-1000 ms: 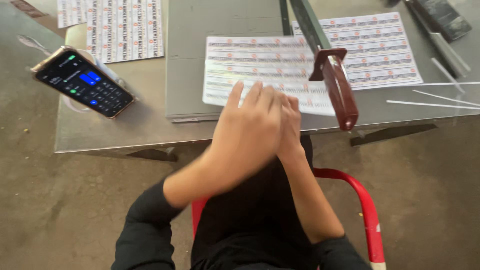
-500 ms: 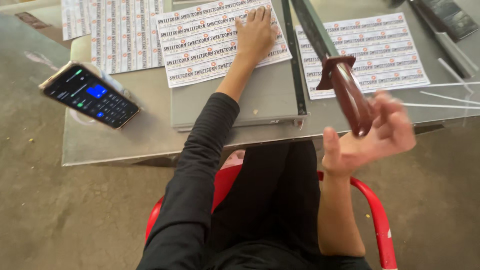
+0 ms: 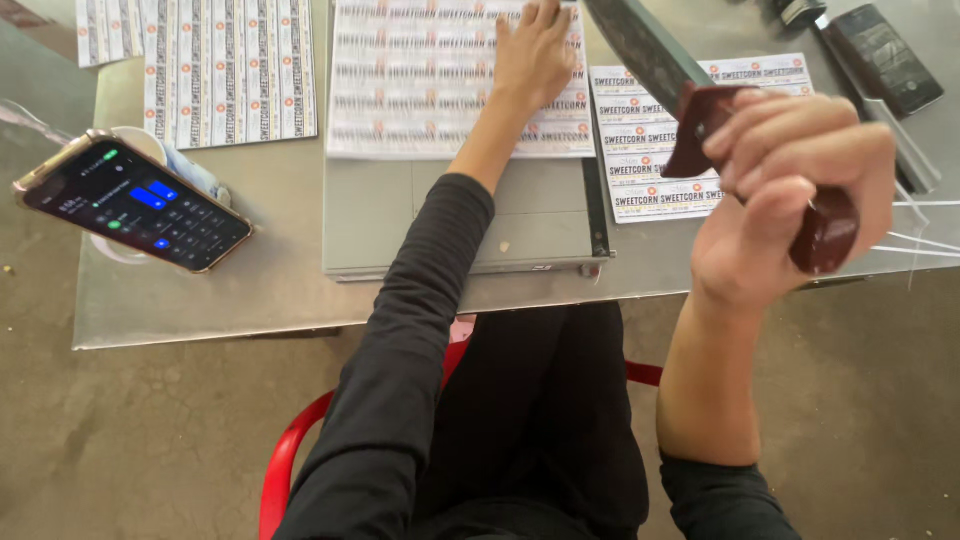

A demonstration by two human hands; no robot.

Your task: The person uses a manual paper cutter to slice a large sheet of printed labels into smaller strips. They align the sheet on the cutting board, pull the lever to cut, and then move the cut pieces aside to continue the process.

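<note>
The right hand (image 3: 790,200) is clenched around the dark red handle (image 3: 825,235) of a paper cutter's blade arm (image 3: 645,50), which is raised and slants up and away toward the top of the view. The fingers wrap the handle fully, thumb side toward the blade.

The left hand (image 3: 535,50) lies flat and open, palm down, on a label sheet (image 3: 420,90) that rests on the grey cutter base (image 3: 450,225). It grips nothing; the fingers are spread and press the sheet just left of the cutting edge. The sheet covers the far part of the base, and its right edge reaches that cutting edge.

A second sheet (image 3: 650,170) lies on the table to the right of the base, partly under the raised arm and behind the right hand. More sheets (image 3: 230,70) lie at the far left of the table (image 3: 200,310).

A phone (image 3: 135,200) with a lit screen leans on a cup (image 3: 185,165) near the table's left front edge. A dark phone (image 3: 885,55) lies at the far right, and thin paper strips (image 3: 925,225) lie near the right edge.

The person sits on a red chair (image 3: 285,465), in black sleeves and dark trousers
</note>
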